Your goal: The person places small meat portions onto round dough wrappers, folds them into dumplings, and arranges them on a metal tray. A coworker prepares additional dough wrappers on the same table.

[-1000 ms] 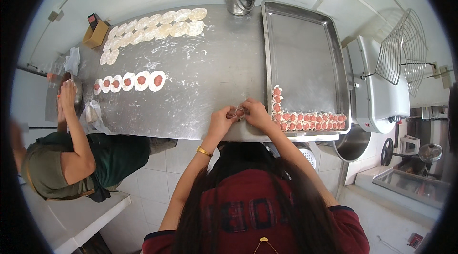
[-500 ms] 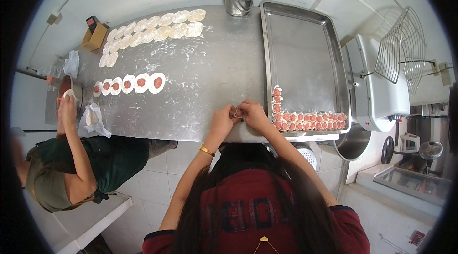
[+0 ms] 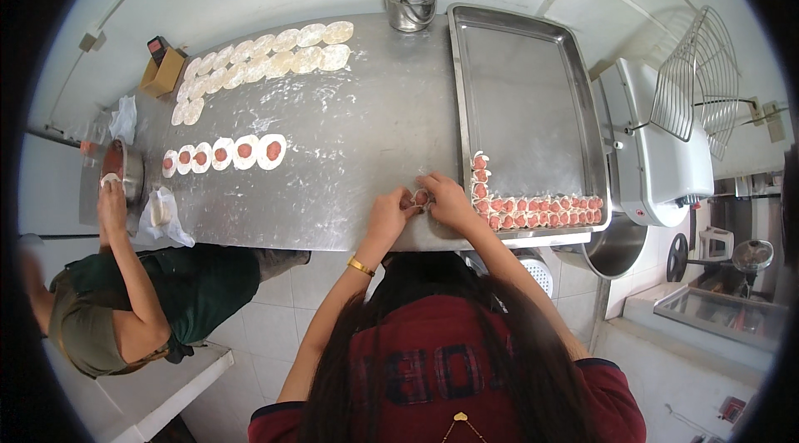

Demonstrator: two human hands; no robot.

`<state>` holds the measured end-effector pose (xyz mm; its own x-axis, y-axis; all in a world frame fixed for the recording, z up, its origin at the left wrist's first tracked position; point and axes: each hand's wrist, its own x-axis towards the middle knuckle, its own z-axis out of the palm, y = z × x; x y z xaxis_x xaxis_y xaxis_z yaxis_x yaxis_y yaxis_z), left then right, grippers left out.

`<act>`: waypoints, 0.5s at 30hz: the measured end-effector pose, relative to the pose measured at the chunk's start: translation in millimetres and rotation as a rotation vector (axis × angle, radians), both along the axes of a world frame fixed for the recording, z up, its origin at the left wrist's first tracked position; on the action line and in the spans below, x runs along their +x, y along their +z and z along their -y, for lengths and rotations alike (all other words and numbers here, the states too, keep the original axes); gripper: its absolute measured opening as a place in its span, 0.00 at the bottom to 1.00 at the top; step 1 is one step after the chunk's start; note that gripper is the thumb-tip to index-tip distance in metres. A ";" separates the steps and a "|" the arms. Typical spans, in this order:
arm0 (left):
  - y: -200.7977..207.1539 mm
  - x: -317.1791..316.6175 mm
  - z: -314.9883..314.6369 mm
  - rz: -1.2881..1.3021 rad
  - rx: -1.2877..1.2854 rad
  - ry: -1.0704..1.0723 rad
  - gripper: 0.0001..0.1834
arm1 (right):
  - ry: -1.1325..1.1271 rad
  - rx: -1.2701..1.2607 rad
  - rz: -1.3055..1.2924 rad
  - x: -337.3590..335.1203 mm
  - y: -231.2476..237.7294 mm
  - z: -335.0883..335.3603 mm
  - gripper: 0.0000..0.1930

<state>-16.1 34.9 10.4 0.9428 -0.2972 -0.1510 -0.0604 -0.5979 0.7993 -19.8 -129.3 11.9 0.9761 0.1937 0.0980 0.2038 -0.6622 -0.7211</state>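
Between my two hands, near the front edge of the metal table, is a dumpling point(image 3: 421, 197) with pinkish meat filling showing at its top. My left hand point(image 3: 394, 211) grips its left side, fingers curled in. On the other side my right hand point(image 3: 443, 200) pinches the wrapper. Just to the right lies a large metal tray point(image 3: 533, 102); rows of open-topped dumplings point(image 3: 541, 214) line its near edge, with a short column up its left side. Wrappers topped with meat point(image 3: 222, 154) lie in a row at the left of the table.
Floured bare wrappers point(image 3: 275, 56) overlap in rows farther back. A metal bucket point(image 3: 411, 10) stands by the wall. On the left, a co-worker's hand point(image 3: 111, 206) holds a wrapper at a bowl of meat point(image 3: 131, 172), beside a cloth point(image 3: 163, 218). A white machine point(image 3: 653, 143) stands beyond the tray.
My hands stay in nearly the same place, with the dumpling's meat top now showing more. At the left, the co-worker's hand has moved a little lower, showing more of the bowl's meat.
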 end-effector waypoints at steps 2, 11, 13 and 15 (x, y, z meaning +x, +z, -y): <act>-1.2 -0.4 -0.3 0.002 0.010 0.001 0.13 | 0.025 -0.129 -0.058 -1.9 1.0 1.3 0.18; -3.3 -1.0 2.2 0.125 -0.055 0.099 0.12 | -0.060 0.008 -0.006 -0.6 1.2 -2.0 0.20; -2.9 -0.2 3.1 0.128 -0.111 0.066 0.12 | -0.026 0.029 -0.064 -0.1 0.9 -2.8 0.20; -2.2 0.9 3.5 0.120 -0.147 0.060 0.13 | -0.025 0.079 -0.082 0.4 1.4 -3.6 0.21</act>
<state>-15.2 31.4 8.2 0.9680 -0.2508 0.0046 -0.1286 -0.4806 0.8675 -19.4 -125.6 13.3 0.9859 0.1641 0.0317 0.1262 -0.6070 -0.7846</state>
